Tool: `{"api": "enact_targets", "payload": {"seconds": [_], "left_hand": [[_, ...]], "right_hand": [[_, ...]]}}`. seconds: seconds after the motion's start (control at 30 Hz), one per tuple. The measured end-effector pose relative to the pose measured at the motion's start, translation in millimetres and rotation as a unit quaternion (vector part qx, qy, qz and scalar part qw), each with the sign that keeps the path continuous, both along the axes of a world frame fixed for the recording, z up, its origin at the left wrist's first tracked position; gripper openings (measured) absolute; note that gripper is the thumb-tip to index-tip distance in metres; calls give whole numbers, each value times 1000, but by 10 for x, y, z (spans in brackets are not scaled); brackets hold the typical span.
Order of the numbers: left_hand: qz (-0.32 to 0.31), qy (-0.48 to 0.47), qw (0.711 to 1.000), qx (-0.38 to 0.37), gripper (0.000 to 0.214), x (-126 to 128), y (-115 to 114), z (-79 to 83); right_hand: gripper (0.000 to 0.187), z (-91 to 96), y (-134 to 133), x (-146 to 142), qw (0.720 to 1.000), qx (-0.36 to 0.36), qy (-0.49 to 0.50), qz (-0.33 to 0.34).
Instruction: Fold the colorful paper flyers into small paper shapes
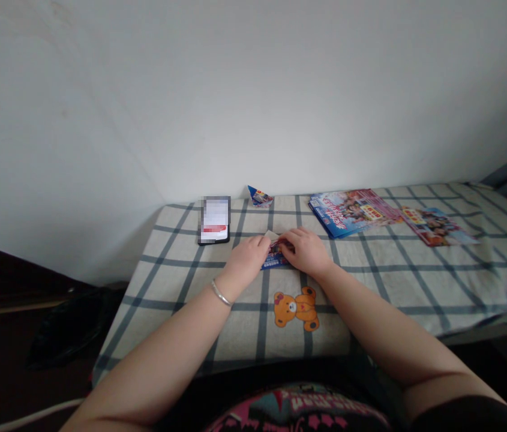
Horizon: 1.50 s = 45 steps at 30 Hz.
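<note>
A small piece of printed paper (273, 259), blue with a pale tip at the top, lies on the checked cloth between my hands. My left hand (248, 258) grips its left side, fingers curled together. From the right, my right hand (306, 250) presses on the paper with bent fingers and covers that edge. How the paper is folded under the fingers is hidden. Beyond my hands, close to the wall, stands a small folded paper shape (260, 197) in blue, red and white.
A phone (215, 219) with a lit, blurred screen lies left of my hands. Printed flyers (347, 211) are stacked at the back right, and another flyer (442, 227) lies beside them. A teddy bear picture (296, 309) is on the checked cloth (176, 288). The wall (253, 96) rises behind.
</note>
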<state>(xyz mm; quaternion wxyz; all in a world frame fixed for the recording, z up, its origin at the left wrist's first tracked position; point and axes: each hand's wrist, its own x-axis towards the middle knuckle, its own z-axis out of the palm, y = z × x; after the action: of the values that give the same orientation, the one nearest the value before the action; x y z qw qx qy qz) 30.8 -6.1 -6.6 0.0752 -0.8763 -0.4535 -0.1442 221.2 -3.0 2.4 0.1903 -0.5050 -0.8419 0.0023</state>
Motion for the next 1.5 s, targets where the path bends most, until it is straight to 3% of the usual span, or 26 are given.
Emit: {"api": "enact_targets", "payload": {"seconds": [0.27, 0.43, 0.63, 1.0, 1.5], "left_hand": [[-3, -15, 1000, 10, 14, -17, 9, -34], [-16, -51, 998, 25, 24, -7, 14, -25], [-30, -84, 996, 0, 22, -19, 3, -12], [-112, -58, 992, -27, 31, -53, -36, 17], [-81, -45, 995, 19, 30, 4, -138, 115]], "right_hand": [[15, 2, 35, -7, 1000, -11, -22, -19], [15, -6, 62, -25, 999, -22, -25, -33], [13, -1, 59, -17, 999, -5, -18, -48], [13, -60, 110, 53, 997, 22, -12, -77], [15, -64, 122, 65, 995, 16, -20, -96]]}}
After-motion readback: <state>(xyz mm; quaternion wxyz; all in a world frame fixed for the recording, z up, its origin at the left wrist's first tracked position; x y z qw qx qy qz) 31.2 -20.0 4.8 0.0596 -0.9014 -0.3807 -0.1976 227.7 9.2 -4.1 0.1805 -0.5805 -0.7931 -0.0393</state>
